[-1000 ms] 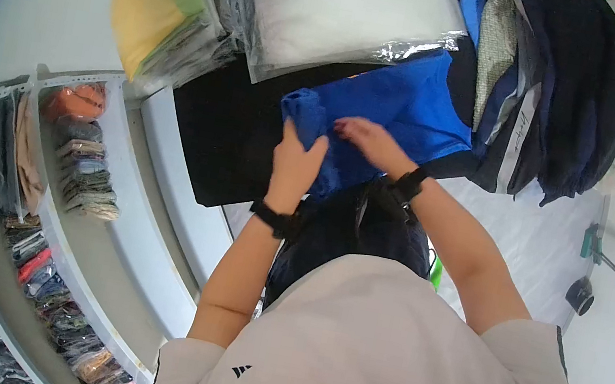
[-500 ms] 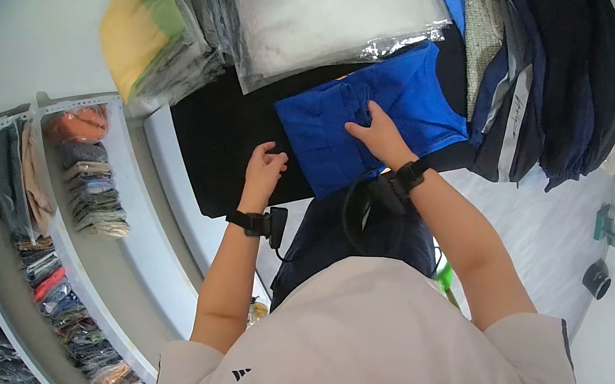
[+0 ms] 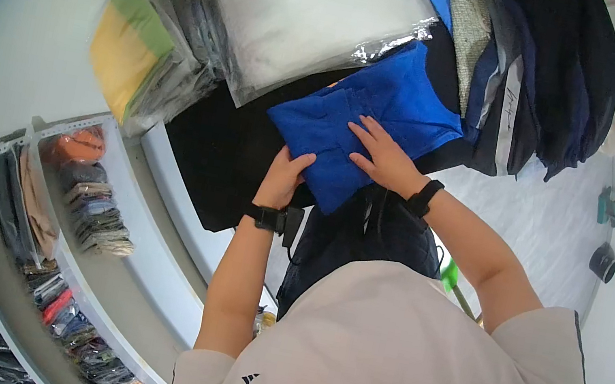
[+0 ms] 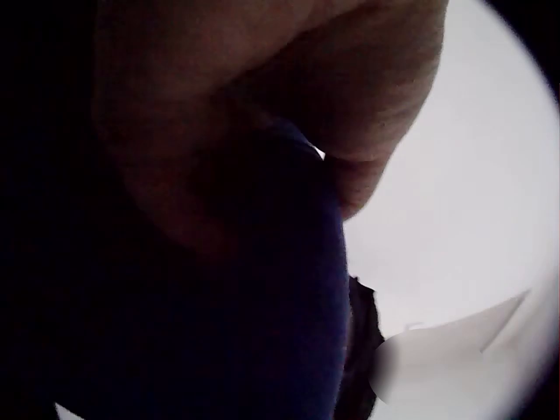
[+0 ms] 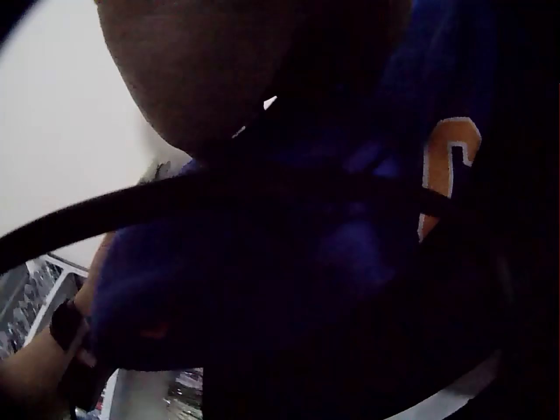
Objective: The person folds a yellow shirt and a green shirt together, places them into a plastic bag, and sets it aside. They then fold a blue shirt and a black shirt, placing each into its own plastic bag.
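Observation:
A blue shirt [image 3: 329, 118], partly folded, lies across the black surface [image 3: 205, 145] in front of the person. My left hand [image 3: 280, 179] grips its near left edge; in the left wrist view the thumb and fingers close round the blue cloth [image 4: 297, 306]. Spread on top of the folded part is my right hand [image 3: 391, 160], its fingers straight. In the right wrist view, an orange mark with a pale outline [image 5: 437, 166] shows on the blue cloth. The shirt's narrower end reaches out to the right beyond the right hand.
Behind the shirt lies a stack of clear plastic bags [image 3: 312, 24], with a yellow-green bagged bundle [image 3: 127, 49] to its left. Dark garments [image 3: 550, 78] are piled at the right. Shelves [image 3: 151, 189] of folded, bagged clothes stand at the left. A dark cable [image 5: 175, 192] crosses the right wrist view.
The rolled blue part held by the left hand has been laid out flat. The left hand let go, then took the near left edge. The right hand now lies spread on the cloth.

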Motion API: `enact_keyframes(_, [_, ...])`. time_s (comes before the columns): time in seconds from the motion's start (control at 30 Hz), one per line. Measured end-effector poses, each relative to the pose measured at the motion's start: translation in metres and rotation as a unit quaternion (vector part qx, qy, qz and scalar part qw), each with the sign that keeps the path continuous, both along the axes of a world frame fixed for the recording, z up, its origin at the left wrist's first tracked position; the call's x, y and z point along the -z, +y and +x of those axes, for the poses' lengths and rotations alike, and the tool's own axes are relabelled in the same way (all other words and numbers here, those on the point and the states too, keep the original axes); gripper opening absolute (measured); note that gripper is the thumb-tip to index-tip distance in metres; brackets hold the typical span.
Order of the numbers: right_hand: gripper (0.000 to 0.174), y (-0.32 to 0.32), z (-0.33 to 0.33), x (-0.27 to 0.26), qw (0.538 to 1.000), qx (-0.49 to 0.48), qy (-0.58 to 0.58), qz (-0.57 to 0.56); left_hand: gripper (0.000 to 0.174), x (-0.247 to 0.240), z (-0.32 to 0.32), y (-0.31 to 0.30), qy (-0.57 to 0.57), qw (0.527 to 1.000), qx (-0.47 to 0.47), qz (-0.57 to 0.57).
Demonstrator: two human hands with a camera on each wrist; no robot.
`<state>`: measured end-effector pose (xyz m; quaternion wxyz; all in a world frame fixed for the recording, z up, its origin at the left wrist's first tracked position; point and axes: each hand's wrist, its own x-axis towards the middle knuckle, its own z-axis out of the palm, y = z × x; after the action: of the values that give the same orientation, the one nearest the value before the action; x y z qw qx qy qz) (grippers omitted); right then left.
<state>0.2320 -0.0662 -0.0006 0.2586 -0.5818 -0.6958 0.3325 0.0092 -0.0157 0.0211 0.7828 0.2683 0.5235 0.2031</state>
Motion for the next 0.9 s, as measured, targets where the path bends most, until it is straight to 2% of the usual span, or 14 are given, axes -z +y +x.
enact_keyframes(0.1, [0.049, -0.003, 0.006, 0.001, 0.988, 0.022, 0.143, -0.059, 0.054, -0.04, 0.031, -0.001, -0.009, 0.998, 0.007, 0.055])
enact_keyframes(0.23, [0.049, -0.005, 0.025, -0.002, 0.975, 0.033, 0.197, -0.094, 0.052, -0.073, 0.074, 0.004, -0.001, 0.997, 0.008, 0.077])
enact_keyframes(0.27, [0.049, -0.004, 0.031, -0.006, 0.888, 0.071, 0.393, -0.227, 0.05, -0.079, 0.087, 0.008, 0.013, 0.996, 0.03, 0.086])
enact_keyframes(0.3, [0.05, -0.005, 0.038, -0.007, 0.742, 0.104, 0.566, -0.344, 0.047, -0.08, 0.099, 0.01, 0.026, 0.994, 0.053, 0.094])
enact_keyframes(0.33, [0.05, -0.007, 0.047, 0.003, 0.741, 0.109, 0.568, -0.341, 0.044, -0.071, 0.111, 0.01, 0.012, 0.993, 0.065, 0.102])
enact_keyframes(0.4, [0.049, -0.013, 0.065, 0.029, 0.574, 0.191, 0.641, -0.473, 0.043, -0.052, 0.133, 0.014, 0.006, 0.984, 0.116, 0.135])
enact_keyframes(0.43, [0.049, -0.014, 0.071, 0.033, 0.526, 0.21, 0.658, -0.496, 0.042, -0.047, 0.144, 0.016, 0.0, 0.973, 0.159, 0.168])
enact_keyframes(0.47, [0.049, -0.015, 0.077, 0.037, 0.517, 0.211, 0.667, -0.492, 0.043, -0.042, 0.152, 0.019, 0.071, 0.931, 0.23, 0.274])
enact_keyframes(0.5, [0.049, -0.016, 0.084, 0.041, 0.506, 0.209, 0.679, -0.489, 0.043, -0.037, 0.158, 0.022, 0.071, 0.93, 0.237, 0.27])
enact_keyframes(0.53, [0.049, -0.018, 0.09, 0.041, 0.5, 0.202, 0.691, -0.481, 0.045, -0.031, 0.162, 0.025, 0.148, 0.811, 0.306, 0.477])
enact_keyframes(0.57, [0.049, -0.023, 0.096, 0.04, 0.488, 0.192, 0.707, -0.474, 0.048, -0.026, 0.165, 0.026, 0.212, 0.636, 0.354, 0.652])
enact_keyframes(0.63, [0.049, -0.025, 0.104, 0.036, 0.49, 0.182, 0.714, -0.465, 0.056, -0.015, 0.17, 0.021, 0.208, 0.635, 0.402, 0.625])
enact_keyframes(0.7, [0.049, -0.022, 0.105, 0.031, 0.515, 0.175, 0.705, -0.455, 0.058, -0.008, 0.172, 0.015, 0.263, 0.568, 0.449, 0.638])
enact_keyframes(0.9, [0.049, 0.011, 0.102, 0.029, 0.631, 0.142, 0.629, -0.431, 0.056, -0.006, 0.174, -0.003, 0.317, 0.55, 0.43, 0.642])
